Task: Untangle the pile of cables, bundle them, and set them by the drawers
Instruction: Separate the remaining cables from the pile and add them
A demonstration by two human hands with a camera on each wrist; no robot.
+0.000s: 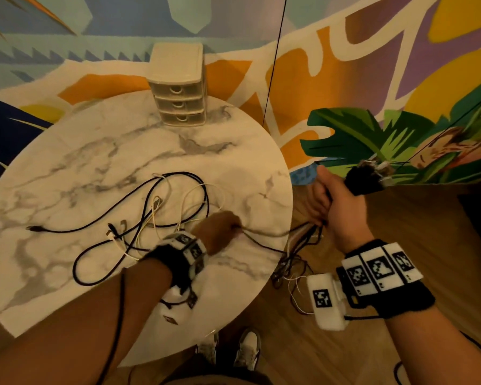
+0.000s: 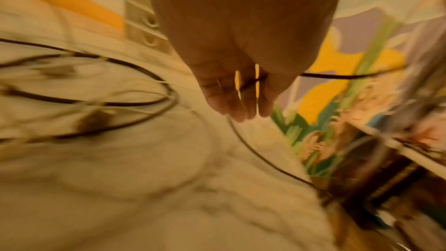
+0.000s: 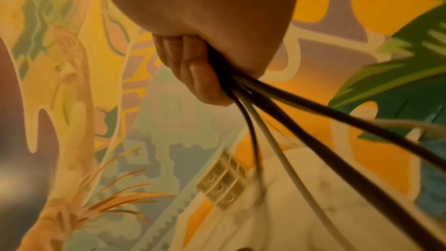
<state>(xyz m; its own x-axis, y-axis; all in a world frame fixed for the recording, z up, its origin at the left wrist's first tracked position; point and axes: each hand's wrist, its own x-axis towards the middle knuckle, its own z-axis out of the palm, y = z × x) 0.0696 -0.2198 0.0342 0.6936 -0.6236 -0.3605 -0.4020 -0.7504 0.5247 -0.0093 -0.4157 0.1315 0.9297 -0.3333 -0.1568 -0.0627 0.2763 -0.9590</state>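
Note:
A tangle of black and white cables [image 1: 156, 215] lies on the round marble table [image 1: 75, 151]. My left hand [image 1: 220, 232] sits near the table's right front and grips one black cable [image 1: 272, 234] that runs right, off the edge. In the blurred left wrist view the left hand [image 2: 241, 98] curls round that black cable [image 2: 337, 76]. Past the table's right edge my right hand [image 1: 324, 202] holds a fist round several cables, whose loops [image 1: 289, 268] hang below. The right hand [image 3: 200, 75] grips black and white strands [image 3: 289, 115]. The small beige drawers [image 1: 178, 87] stand at the table's back.
A painted mural wall [image 1: 372, 79] rises behind and to the right of the table. A thin black cord [image 1: 272, 65] hangs down near the drawers. Wooden floor [image 1: 400, 218] lies to the right, and my shoes [image 1: 247, 348] are below the table's front edge.

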